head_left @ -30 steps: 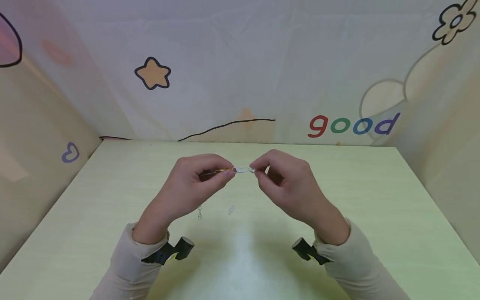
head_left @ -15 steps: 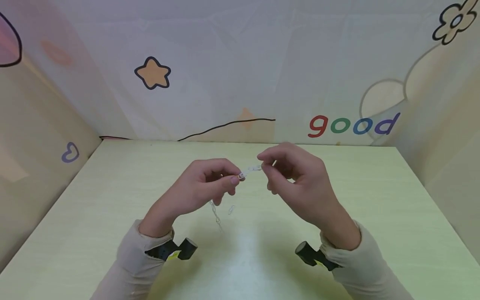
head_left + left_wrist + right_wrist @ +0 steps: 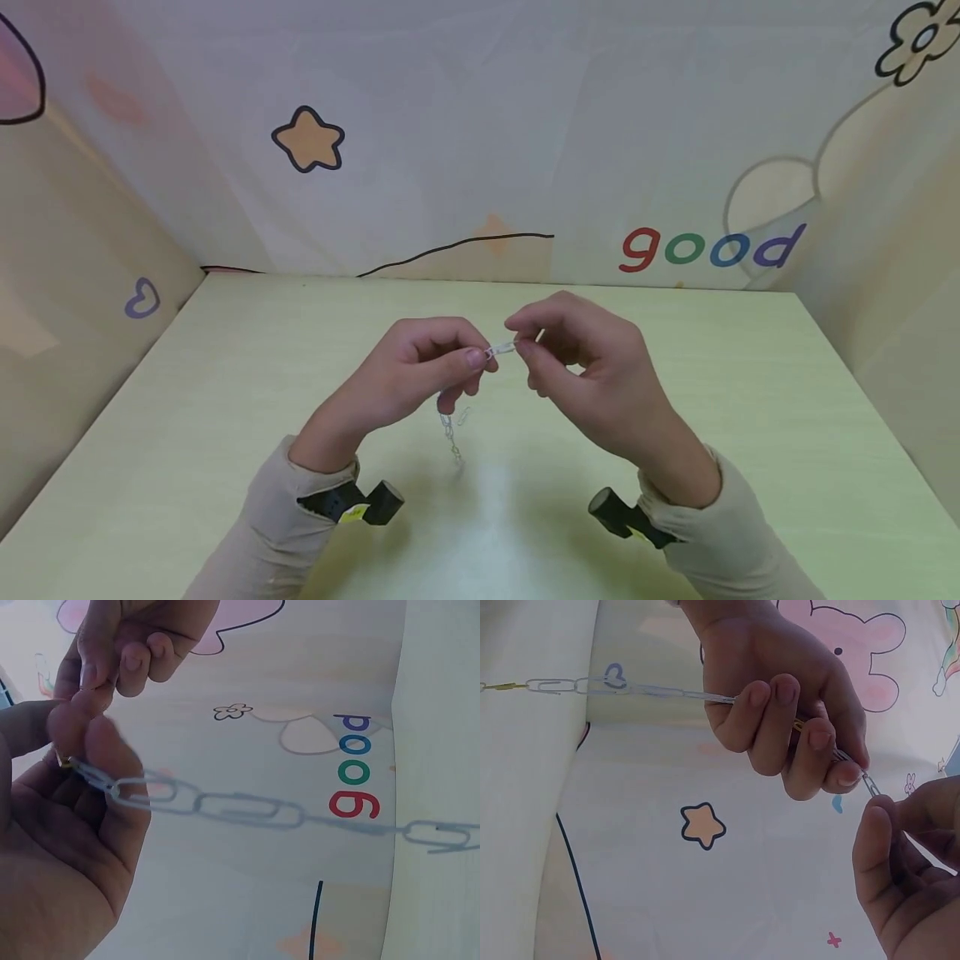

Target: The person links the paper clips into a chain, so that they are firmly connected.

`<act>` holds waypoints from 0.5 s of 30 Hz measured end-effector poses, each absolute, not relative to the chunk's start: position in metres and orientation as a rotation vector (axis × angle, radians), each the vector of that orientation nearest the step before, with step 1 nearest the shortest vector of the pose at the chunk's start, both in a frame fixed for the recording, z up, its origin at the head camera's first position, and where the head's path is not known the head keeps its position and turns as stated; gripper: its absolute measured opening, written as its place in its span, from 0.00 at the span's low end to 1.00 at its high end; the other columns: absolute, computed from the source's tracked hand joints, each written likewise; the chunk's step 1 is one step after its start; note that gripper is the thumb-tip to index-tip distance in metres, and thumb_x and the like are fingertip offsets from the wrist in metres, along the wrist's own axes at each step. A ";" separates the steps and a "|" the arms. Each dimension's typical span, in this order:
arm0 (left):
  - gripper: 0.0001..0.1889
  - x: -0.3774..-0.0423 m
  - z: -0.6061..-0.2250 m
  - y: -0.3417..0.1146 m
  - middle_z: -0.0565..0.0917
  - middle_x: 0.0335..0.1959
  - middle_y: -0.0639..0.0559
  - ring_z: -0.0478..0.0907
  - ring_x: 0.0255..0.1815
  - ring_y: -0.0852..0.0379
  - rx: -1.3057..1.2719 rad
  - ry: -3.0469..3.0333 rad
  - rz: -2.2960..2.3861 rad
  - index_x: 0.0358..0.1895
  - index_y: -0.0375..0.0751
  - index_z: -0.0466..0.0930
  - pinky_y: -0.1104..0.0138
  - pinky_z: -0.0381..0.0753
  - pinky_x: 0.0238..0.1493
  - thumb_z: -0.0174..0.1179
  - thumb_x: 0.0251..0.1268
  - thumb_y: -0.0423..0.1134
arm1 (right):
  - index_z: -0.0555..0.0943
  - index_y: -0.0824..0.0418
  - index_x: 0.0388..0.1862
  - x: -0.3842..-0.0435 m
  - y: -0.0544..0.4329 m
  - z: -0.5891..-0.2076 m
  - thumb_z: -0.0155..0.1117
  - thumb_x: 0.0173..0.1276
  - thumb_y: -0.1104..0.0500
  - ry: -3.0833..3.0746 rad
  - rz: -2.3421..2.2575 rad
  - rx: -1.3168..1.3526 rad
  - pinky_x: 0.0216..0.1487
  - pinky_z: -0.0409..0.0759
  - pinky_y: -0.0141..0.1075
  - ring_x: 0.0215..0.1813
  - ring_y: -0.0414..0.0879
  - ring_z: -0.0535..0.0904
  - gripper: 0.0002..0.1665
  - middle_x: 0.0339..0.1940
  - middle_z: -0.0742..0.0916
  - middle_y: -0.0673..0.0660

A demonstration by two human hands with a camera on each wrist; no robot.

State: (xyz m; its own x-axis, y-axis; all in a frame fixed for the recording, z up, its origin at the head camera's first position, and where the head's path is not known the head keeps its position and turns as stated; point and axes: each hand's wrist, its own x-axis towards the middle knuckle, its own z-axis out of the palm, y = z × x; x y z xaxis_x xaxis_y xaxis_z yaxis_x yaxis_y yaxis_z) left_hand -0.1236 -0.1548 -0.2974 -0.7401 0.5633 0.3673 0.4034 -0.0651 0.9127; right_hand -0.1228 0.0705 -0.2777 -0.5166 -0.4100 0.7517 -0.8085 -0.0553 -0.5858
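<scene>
My left hand [image 3: 420,367] pinches one end of a paper clip chain [image 3: 247,810] between thumb and forefinger, above the table. The rest of that chain, mostly white with a few yellow links, runs through the curled fingers and hangs down below the hand. Facing it, my right hand [image 3: 585,358] pinches a white paper clip [image 3: 502,347] by its far end, thumb against forefinger. This clip bridges the small gap between both hands' fingertips, its other end right at the left fingertips. Beneath the hands one loose paper clip [image 3: 464,416] lies on the table.
The pale table [image 3: 480,542] spreads under both arms. A printed fabric backdrop [image 3: 450,150] with a star and the word good stands behind, with side panels left and right. Each wrist carries a small black camera [image 3: 384,502] over a beige sleeve.
The left hand has shifted slightly right, its pinch now at the chain's end, and more chain hangs below it. The right hand moved away to the right, then back a little toward the left fingertips.
</scene>
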 end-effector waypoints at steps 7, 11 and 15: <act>0.08 -0.121 -0.293 -0.156 0.66 0.19 0.49 0.58 0.17 0.54 1.018 2.156 1.927 0.36 0.37 0.83 0.66 0.60 0.20 0.55 0.73 0.34 | 0.81 0.70 0.43 -0.122 0.069 -0.280 0.61 0.62 0.80 -1.884 1.566 1.301 0.23 0.76 0.31 0.23 0.40 0.75 0.13 0.31 0.82 0.53; 0.07 -0.119 -0.291 -0.156 0.63 0.19 0.50 0.58 0.21 0.53 0.976 2.176 1.941 0.35 0.38 0.83 0.65 0.61 0.26 0.57 0.72 0.33 | 0.81 0.70 0.43 -0.122 0.068 -0.281 0.61 0.62 0.79 -1.865 1.553 1.322 0.22 0.75 0.30 0.23 0.39 0.75 0.13 0.32 0.82 0.53; 0.06 -0.117 -0.287 -0.159 0.67 0.21 0.49 0.61 0.25 0.52 0.910 2.242 1.941 0.35 0.41 0.85 0.64 0.64 0.31 0.59 0.71 0.34 | 0.81 0.71 0.43 -0.125 0.067 -0.281 0.61 0.62 0.79 -1.852 1.541 1.332 0.22 0.75 0.29 0.23 0.39 0.75 0.12 0.31 0.82 0.54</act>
State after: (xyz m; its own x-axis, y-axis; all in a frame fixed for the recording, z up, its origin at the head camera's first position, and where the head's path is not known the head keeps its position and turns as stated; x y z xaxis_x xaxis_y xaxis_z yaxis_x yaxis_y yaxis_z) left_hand -0.1171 -0.1588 -0.2873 -0.8270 0.4489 0.3385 0.3992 0.0450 0.9157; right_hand -0.1249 0.0669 -0.2806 -0.4747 -0.4144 0.7765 -0.8389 -0.0537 -0.5416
